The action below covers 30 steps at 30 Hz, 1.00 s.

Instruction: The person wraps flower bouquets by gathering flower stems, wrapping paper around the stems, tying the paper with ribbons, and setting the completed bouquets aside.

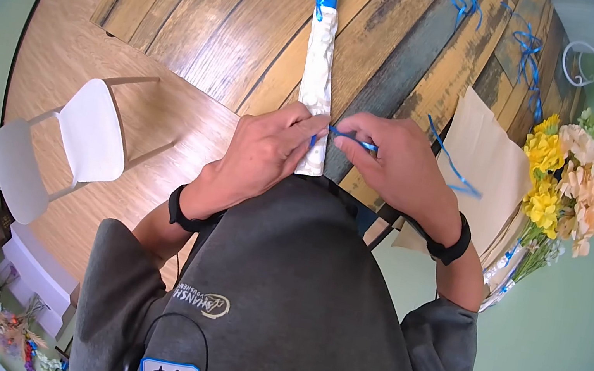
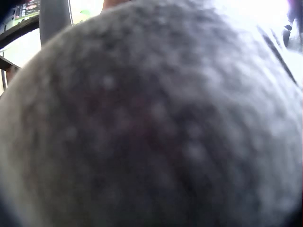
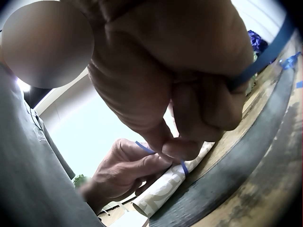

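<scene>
A long bundle of stems in white patterned paper lies on the wooden table, its lower end toward the person. A blue ribbon bow is tied round its upper part. Near the lower end, my left hand pinches a second blue ribbon where it goes round the paper. Just to the right, my right hand grips that ribbon with curled fingers, thumb and index fingertip close to the left fingertips. A length of ribbon trails out of the right hand. Grey cloth fills most of the left wrist view.
Brown paper sheets lie at the table's right edge beside bunches of yellow flowers and peach flowers. Loose blue ribbons lie at the far right. A white chair stands left of the table.
</scene>
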Each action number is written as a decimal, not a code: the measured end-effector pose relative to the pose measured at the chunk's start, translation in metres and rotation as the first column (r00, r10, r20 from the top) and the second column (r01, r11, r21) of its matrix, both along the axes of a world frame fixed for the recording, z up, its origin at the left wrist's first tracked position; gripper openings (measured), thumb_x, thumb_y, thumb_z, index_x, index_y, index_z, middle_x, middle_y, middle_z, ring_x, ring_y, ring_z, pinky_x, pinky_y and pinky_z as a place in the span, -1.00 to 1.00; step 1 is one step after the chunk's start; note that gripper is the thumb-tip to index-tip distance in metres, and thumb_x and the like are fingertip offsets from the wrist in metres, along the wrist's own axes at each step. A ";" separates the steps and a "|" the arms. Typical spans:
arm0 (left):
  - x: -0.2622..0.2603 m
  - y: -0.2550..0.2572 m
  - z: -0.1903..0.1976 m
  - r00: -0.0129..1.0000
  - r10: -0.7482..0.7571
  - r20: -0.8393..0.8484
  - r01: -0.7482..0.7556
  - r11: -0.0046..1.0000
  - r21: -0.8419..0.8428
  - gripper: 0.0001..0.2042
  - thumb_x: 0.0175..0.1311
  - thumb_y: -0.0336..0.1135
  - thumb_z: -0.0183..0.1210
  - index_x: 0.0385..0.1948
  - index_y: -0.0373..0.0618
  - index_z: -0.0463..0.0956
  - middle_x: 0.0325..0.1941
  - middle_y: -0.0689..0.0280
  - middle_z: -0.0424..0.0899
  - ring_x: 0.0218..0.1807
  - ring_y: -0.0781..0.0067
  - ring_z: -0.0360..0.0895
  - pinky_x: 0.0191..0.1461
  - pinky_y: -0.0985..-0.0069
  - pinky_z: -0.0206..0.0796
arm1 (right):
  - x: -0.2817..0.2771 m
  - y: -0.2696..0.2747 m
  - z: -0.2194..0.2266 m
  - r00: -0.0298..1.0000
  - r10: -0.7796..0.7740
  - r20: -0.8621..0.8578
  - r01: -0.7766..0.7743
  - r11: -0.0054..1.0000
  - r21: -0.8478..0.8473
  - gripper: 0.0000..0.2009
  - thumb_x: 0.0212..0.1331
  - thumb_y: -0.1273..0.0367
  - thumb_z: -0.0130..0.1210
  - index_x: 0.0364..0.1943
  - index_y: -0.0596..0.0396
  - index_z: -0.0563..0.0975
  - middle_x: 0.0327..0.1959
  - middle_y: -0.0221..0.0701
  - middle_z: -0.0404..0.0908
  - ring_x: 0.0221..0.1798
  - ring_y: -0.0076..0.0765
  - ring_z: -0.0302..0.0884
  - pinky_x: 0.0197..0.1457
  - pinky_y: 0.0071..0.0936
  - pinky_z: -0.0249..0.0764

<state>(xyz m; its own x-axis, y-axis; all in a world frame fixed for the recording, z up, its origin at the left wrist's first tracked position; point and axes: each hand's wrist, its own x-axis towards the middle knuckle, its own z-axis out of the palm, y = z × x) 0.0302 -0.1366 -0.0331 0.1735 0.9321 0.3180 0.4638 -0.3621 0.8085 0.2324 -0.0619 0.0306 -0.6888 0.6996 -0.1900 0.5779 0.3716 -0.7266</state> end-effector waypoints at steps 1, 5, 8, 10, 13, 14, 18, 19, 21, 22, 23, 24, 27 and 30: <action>0.001 0.003 0.005 0.996 -0.002 -0.086 0.003 1.000 0.008 -0.69 0.10 -0.53 0.28 -0.06 -0.17 0.62 -0.41 0.25 0.53 -0.46 0.23 0.56 -0.45 0.36 0.37 | -0.001 0.000 0.002 1.000 -0.013 0.006 0.013 1.000 0.017 -0.81 0.18 0.34 0.26 -0.21 0.14 0.61 -0.51 -0.24 0.59 -0.54 -0.16 0.49 -0.42 -0.34 0.37; 0.005 0.008 0.012 0.953 -0.004 -0.303 0.011 1.000 0.020 -0.73 0.10 -0.42 0.28 -0.12 -0.15 0.61 -0.47 0.29 0.45 -0.48 0.27 0.55 -0.50 0.32 0.35 | -0.003 -0.004 -0.004 0.989 -0.033 -0.141 0.032 0.999 -0.005 -0.74 0.09 0.33 0.34 -0.16 0.09 0.60 -0.52 -0.31 0.55 -0.55 -0.22 0.45 -0.44 -0.37 0.36; 0.006 0.008 0.012 0.940 0.019 -0.342 0.000 0.998 0.056 -0.64 0.01 -0.46 0.33 -0.06 -0.10 0.63 -0.48 0.33 0.46 -0.50 0.29 0.53 -0.52 0.36 0.34 | -0.003 -0.003 -0.007 0.990 -0.021 -0.139 0.036 0.994 0.101 -0.71 0.03 0.31 0.40 -0.20 0.07 0.60 -0.57 -0.37 0.49 -0.56 -0.26 0.43 -0.47 -0.40 0.34; 0.008 0.008 0.011 0.932 0.026 -0.361 -0.004 0.998 0.063 -0.61 -0.01 -0.45 0.33 -0.05 -0.10 0.62 -0.49 0.33 0.45 -0.51 0.30 0.53 -0.52 0.36 0.34 | -0.004 -0.002 -0.005 0.994 0.023 -0.106 -0.009 0.991 0.135 -0.73 0.03 0.29 0.41 -0.25 0.07 0.59 -0.57 -0.39 0.47 -0.55 -0.28 0.44 -0.48 -0.39 0.34; 0.010 0.008 0.007 0.926 0.039 -0.375 -0.010 0.997 0.080 -0.57 -0.05 -0.44 0.33 -0.02 -0.10 0.61 -0.49 0.34 0.43 -0.51 0.32 0.52 -0.53 0.38 0.34 | -0.001 -0.003 -0.008 0.994 0.029 -0.107 -0.013 0.989 0.149 -0.73 0.03 0.28 0.41 -0.29 0.08 0.58 -0.58 -0.40 0.47 -0.56 -0.29 0.43 -0.49 -0.39 0.33; 0.010 0.008 0.006 0.927 0.044 -0.372 -0.013 0.996 0.087 -0.56 -0.05 -0.43 0.33 -0.01 -0.10 0.60 -0.48 0.34 0.43 -0.51 0.32 0.52 -0.53 0.38 0.34 | -0.001 -0.003 -0.008 0.994 0.027 -0.106 -0.011 0.989 0.148 -0.73 0.03 0.28 0.41 -0.29 0.08 0.58 -0.58 -0.40 0.47 -0.56 -0.29 0.43 -0.49 -0.39 0.33; 0.010 0.007 0.006 0.927 0.040 -0.374 -0.012 0.997 0.077 -0.53 -0.08 -0.44 0.34 0.00 -0.12 0.60 -0.47 0.33 0.43 -0.51 0.33 0.52 -0.53 0.38 0.34 | -0.005 -0.003 -0.006 0.997 -0.004 -0.083 0.004 1.000 -0.003 -0.71 0.14 0.18 0.31 -0.41 0.12 0.54 -0.55 -0.32 0.56 -0.49 -0.16 0.55 -0.41 -0.28 0.42; 0.010 0.006 0.005 0.930 0.044 -0.364 -0.015 0.997 0.082 -0.52 -0.09 -0.45 0.34 0.01 -0.13 0.60 -0.47 0.33 0.43 -0.51 0.33 0.52 -0.53 0.38 0.34 | -0.006 -0.004 -0.006 0.996 -0.018 -0.090 0.012 0.998 -0.063 -0.72 0.16 0.20 0.30 -0.42 0.14 0.54 -0.55 -0.30 0.57 -0.50 -0.15 0.55 -0.40 -0.27 0.43; 0.010 0.006 0.004 0.934 0.044 -0.355 -0.015 0.996 0.084 -0.51 -0.10 -0.46 0.34 0.01 -0.14 0.60 -0.46 0.33 0.43 -0.50 0.34 0.52 -0.53 0.38 0.34 | -0.006 -0.005 -0.013 0.990 -0.020 -0.139 0.013 0.999 -0.049 -0.77 0.17 0.27 0.30 -0.40 0.15 0.56 -0.62 -0.34 0.50 -0.59 -0.33 0.42 -0.49 -0.37 0.31; 0.010 0.006 0.004 0.933 0.049 -0.356 -0.017 0.995 0.093 -0.50 -0.11 -0.46 0.34 0.02 -0.15 0.60 -0.46 0.33 0.43 -0.51 0.34 0.52 -0.54 0.38 0.33 | -0.006 -0.005 -0.016 0.983 -0.019 -0.185 0.013 0.999 -0.032 -0.82 0.19 0.34 0.30 -0.37 0.17 0.57 -0.69 -0.38 0.42 -0.69 -0.50 0.29 -0.58 -0.47 0.20; 0.010 0.006 0.003 0.933 0.055 -0.357 -0.019 0.995 0.102 -0.49 -0.12 -0.47 0.35 0.02 -0.16 0.60 -0.46 0.34 0.42 -0.51 0.35 0.51 -0.54 0.39 0.33 | -0.006 -0.005 -0.016 0.983 -0.020 -0.185 0.014 0.999 -0.033 -0.82 0.19 0.34 0.30 -0.37 0.17 0.57 -0.69 -0.38 0.42 -0.69 -0.50 0.29 -0.58 -0.47 0.20; 0.010 0.006 0.003 0.933 0.053 -0.357 -0.018 0.995 0.101 -0.49 -0.12 -0.47 0.35 0.02 -0.16 0.60 -0.46 0.34 0.42 -0.51 0.35 0.51 -0.54 0.39 0.33 | -0.006 -0.006 -0.016 0.983 -0.041 -0.181 0.030 0.997 -0.064 -0.82 0.20 0.35 0.28 -0.37 0.18 0.57 -0.71 -0.38 0.39 -0.69 -0.52 0.27 -0.58 -0.48 0.19; 0.011 0.006 0.000 0.932 0.065 -0.355 -0.022 0.992 0.125 -0.50 -0.12 -0.47 0.35 0.01 -0.16 0.60 -0.47 0.34 0.41 -0.52 0.38 0.50 -0.54 0.40 0.33 | -0.008 -0.007 -0.008 0.986 -0.099 -0.132 0.076 0.982 -0.174 -0.79 0.23 0.33 0.25 -0.38 0.22 0.58 -0.68 -0.30 0.46 -0.65 -0.41 0.38 -0.52 -0.44 0.28; 0.012 0.005 -0.001 0.936 0.070 -0.344 -0.027 0.991 0.128 -0.51 -0.12 -0.48 0.34 0.01 -0.15 0.61 -0.47 0.35 0.41 -0.53 0.39 0.50 -0.55 0.40 0.33 | -0.007 -0.009 -0.006 0.990 -0.132 -0.056 0.109 0.945 -0.308 -0.73 0.25 0.27 0.25 -0.39 0.26 0.58 -0.63 -0.26 0.55 -0.61 -0.39 0.51 -0.48 -0.43 0.37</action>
